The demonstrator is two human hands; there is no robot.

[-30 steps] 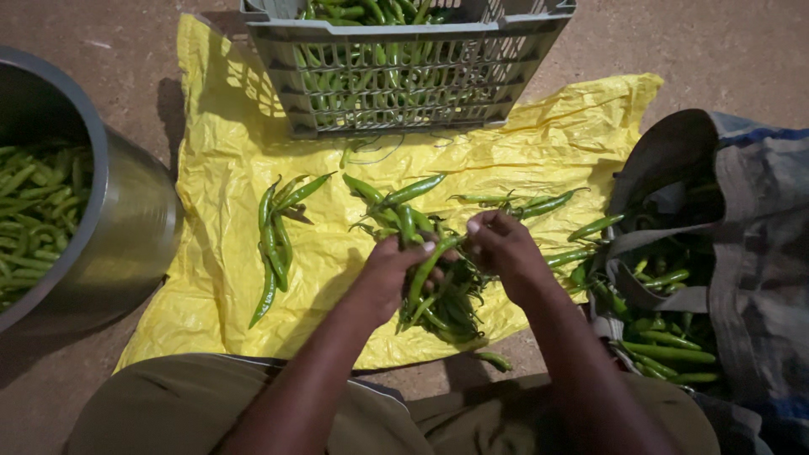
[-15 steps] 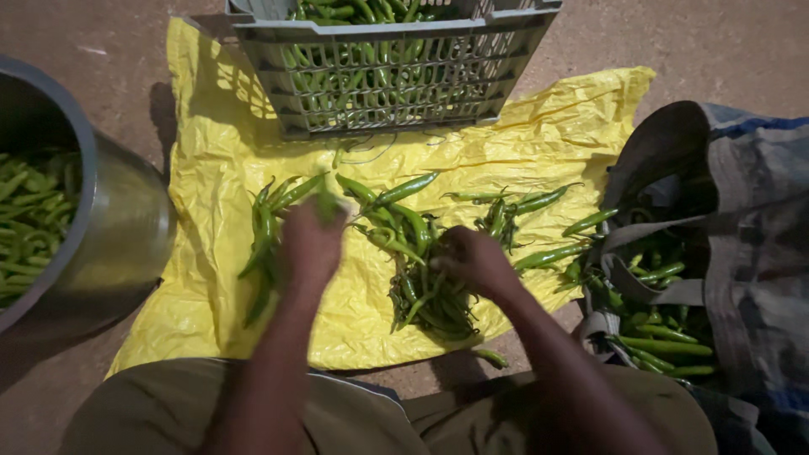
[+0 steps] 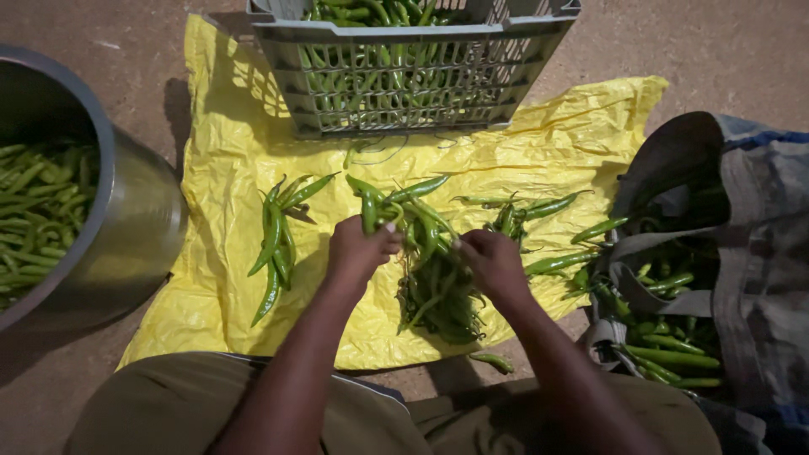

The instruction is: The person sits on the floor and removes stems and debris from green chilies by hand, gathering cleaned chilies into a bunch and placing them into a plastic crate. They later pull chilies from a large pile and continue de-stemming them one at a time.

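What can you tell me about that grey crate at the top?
The grey crate is a plastic box with walls of open lattice and a solid thick rim. It is upright, at the far edge of the yellow plastic sheet, and its top end runs out of the picture. Long green chillies fill it, and they show through the holes. Neither hand touches it.

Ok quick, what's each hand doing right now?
Left hand: closed on a green chilli from the middle pile.
Right hand: curled on that pile; whether it grips any cannot be told.
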